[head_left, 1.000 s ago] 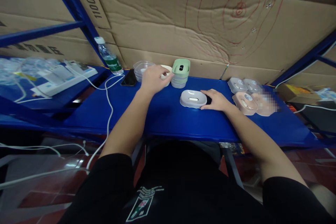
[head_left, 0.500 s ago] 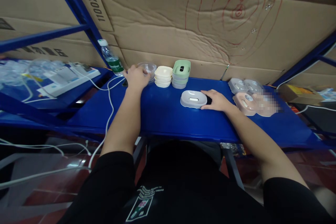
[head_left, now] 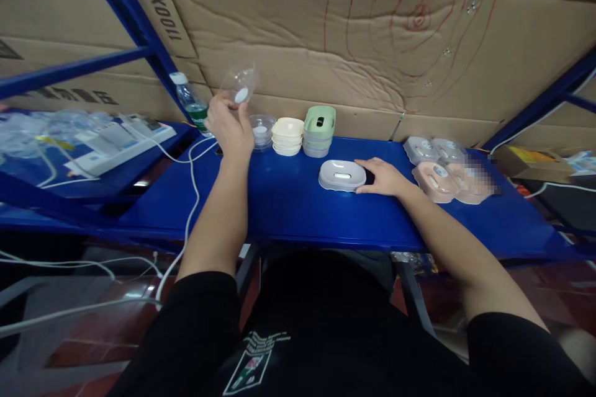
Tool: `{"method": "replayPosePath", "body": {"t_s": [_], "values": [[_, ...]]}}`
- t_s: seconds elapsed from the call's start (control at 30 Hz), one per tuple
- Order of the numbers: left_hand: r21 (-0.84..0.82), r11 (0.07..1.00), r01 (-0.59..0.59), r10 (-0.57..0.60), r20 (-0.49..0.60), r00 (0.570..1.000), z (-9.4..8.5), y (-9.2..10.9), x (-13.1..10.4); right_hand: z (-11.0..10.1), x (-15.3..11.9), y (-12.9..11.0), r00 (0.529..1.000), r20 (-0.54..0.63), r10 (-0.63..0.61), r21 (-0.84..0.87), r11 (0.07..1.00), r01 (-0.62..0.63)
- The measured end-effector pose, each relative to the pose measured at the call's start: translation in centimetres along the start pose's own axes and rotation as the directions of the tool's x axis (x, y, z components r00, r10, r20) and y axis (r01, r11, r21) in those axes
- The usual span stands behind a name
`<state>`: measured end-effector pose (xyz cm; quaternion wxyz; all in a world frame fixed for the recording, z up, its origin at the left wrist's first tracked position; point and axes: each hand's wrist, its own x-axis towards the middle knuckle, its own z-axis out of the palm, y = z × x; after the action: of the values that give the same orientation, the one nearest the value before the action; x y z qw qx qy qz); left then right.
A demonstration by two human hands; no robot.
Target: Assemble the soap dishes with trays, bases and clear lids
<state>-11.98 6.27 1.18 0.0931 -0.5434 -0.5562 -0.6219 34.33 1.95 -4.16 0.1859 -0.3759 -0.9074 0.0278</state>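
My left hand (head_left: 229, 130) is raised above the back of the table, pinching a clear plastic cover (head_left: 246, 82) with a round white sticker on it. Below it stands a stack of similar clear covers (head_left: 262, 130). Cream dishes (head_left: 287, 136) are stacked beside those covers, then a pile of green and grey ones (head_left: 320, 127). Near the middle of the table lies a pale grey oval dish (head_left: 342, 175) with a white bar in its centre. My right hand (head_left: 384, 178) has its thumb and fingers curved around the dish's right end.
Grey and pink dishes under clear covers (head_left: 436, 181) sit at the right, partly blurred out. A water bottle (head_left: 195, 108) stands at the back left, near a white cable (head_left: 194, 189). Cardboard (head_left: 298, 31) walls off the back of the blue table (head_left: 298, 211).
My left hand has lifted a clear cover up and to the left off its stack. My right hand stays at the grey dish, which has not moved on the table.
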Motion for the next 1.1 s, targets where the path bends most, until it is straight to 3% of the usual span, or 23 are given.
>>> {"method": "replayPosePath", "body": {"t_s": [0.1, 0.2, 0.3, 0.37, 0.43, 0.5, 0.57, 0.63, 0.8, 1.1], "values": [[-0.194, 0.980, -0.045, 0.029, -0.081, 0.996, 0.6, 0.3, 0.0, 0.0, 0.0, 0.1, 1.000, 0.001, -0.009, 0.012, 1.000, 0.009], [-0.383, 0.923, 0.030, -0.020, 0.031, 0.999, 1.5, 1.8, -0.9, -0.2, -0.1, 0.1, 0.999, -0.012, -0.031, 0.022, 0.999, 0.032], [-0.491, 0.864, 0.113, -0.029, 0.177, 0.984, 2.4, 4.5, -2.8, -0.3, 0.0, 0.0, 0.995, -0.083, -0.050, 0.028, 0.998, 0.052], [-0.496, 0.844, 0.204, -0.009, 0.367, 0.930, 2.9, 6.6, -4.3, -0.4, 0.0, -0.2, 0.986, -0.160, -0.036, 0.016, 0.999, 0.039], [-0.503, 0.814, 0.292, 0.035, 0.544, 0.839, 3.2, 8.5, -5.9, -0.4, 0.0, -0.3, 0.968, -0.251, -0.014, -0.015, 1.000, 0.011], [-0.499, 0.783, 0.371, 0.128, 0.713, 0.689, 3.4, 9.9, -7.4, -0.4, 0.0, -0.4, 0.945, -0.328, -0.010, -0.055, 0.998, -0.009], [-0.466, 0.767, 0.440, 0.182, 0.816, 0.548, 3.5, 10.7, -8.6, -0.4, -0.1, -0.5, 0.931, -0.365, -0.025, -0.091, 0.996, -0.009], [-0.430, 0.761, 0.486, 0.192, 0.864, 0.465, 3.7, 11.1, -9.4, -0.5, -0.1, -0.8, 0.935, -0.351, -0.051, -0.117, 0.993, 0.010], [-0.347, 0.742, 0.574, 0.124, 0.912, 0.392, 4.6, 10.9, -10.1, -0.8, -0.1, -1.7, 0.960, -0.257, -0.108, -0.135, 0.988, 0.075], [-0.293, 0.719, 0.631, 0.082, 0.936, 0.342, 5.0, 10.4, -9.6, -1.0, -0.4, -1.8, 0.955, -0.286, -0.072, -0.116, 0.992, 0.040]]}}
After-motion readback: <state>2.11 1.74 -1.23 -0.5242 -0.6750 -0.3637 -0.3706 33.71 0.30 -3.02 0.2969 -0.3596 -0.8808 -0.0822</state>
